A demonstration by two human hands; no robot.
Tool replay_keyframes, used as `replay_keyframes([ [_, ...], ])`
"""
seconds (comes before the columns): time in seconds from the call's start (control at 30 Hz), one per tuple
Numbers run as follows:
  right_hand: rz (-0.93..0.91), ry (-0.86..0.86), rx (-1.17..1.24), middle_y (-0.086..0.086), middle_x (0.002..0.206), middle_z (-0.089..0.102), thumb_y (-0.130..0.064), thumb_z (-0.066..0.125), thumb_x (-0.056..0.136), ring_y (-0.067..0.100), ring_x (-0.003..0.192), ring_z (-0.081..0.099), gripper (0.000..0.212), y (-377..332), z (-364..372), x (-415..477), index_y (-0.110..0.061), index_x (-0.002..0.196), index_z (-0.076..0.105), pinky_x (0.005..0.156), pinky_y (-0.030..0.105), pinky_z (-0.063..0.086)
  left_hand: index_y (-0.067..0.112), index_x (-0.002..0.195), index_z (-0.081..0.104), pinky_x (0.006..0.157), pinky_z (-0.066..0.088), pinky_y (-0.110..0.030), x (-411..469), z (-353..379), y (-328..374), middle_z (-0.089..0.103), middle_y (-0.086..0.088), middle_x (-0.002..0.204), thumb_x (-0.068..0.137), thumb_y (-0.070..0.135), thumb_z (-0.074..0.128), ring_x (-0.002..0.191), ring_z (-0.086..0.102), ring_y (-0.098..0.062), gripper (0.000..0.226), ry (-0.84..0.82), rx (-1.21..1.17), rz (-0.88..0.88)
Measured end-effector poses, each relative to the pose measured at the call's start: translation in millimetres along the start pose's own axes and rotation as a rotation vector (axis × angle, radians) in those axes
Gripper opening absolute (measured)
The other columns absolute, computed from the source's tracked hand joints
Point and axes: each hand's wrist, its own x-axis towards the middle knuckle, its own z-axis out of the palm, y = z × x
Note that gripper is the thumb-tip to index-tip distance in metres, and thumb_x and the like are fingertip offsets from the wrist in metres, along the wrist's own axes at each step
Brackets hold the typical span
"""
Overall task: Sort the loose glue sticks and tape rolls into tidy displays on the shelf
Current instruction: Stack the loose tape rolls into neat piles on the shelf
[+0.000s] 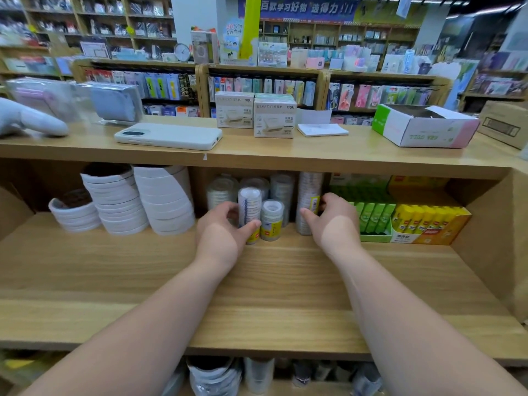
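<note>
Fingers (251, 226) of the left hand (218, 232) curl round a wrapped tape stack (249, 204), the right hand (333, 221) clasps a taller stack (310, 192), both upright on the shelf (271, 281), likely being squared into rows left of the glue sticks (374, 218).

A white phone (168, 135) lies near two white boxes (274, 118) and, perhaps, a notepad (323, 129).

The white cardboard box (275, 118) bears "deli" and "打孔机". The blue hanging banner (297, 8) reads "百款学习好物". Other labels are too blurred.
</note>
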Motion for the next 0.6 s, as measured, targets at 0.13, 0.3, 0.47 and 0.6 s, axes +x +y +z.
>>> replay_keyframes([
  [0.13,0.036,-0.020,-0.027,0.007,0.085,0.059,-0.040,0.070,0.090,0.036,0.093,0.062,0.032,-14,4,3,-0.013,0.084,0.054,0.071,0.033,0.042,0.029,0.094,0.068,0.088,0.055,-0.037,1,0,1,0.072,0.009,0.093,0.066,0.042,0.091,0.089,0.067,-0.014,0.039,0.010,0.013,-0.038],
  [0.3,0.033,-0.023,-0.026,0.004,0.084,0.056,-0.038,0.068,0.093,0.034,0.094,0.061,0.030,-14,6,1,-0.013,0.086,0.053,0.071,0.032,0.041,0.029,0.104,0.066,0.087,0.058,-0.039,-4,-1,-8,0.073,0.008,0.092,0.062,0.041,0.093,0.084,0.071,-0.016,0.051,-0.034,-0.033,-0.070],
  [0.47,-0.008,0.062,0.196,0.004,0.100,0.066,-0.027,0.067,0.093,0.028,0.097,0.067,0.033,-5,10,-23,-0.010,0.121,0.059,0.084,0.034,0.051,0.019,0.120,0.064,0.084,0.058,-0.037,-7,-4,-10,0.064,0.010,0.091,0.070,0.031,0.091,0.076,0.067,-0.012,0.059,-0.053,-0.051,-0.092],
  [0.6,-0.204,0.028,0.270,0.008,0.136,0.054,-0.014,0.063,0.090,0.026,0.118,0.061,0.051,10,22,-36,-0.013,0.140,0.054,0.104,0.044,0.049,0.023,0.115,0.066,0.084,0.057,-0.033,-7,-5,-5,0.069,0.008,0.096,0.072,0.035,0.088,0.077,0.066,-0.008,0.049,-0.065,0.010,-0.069],
])
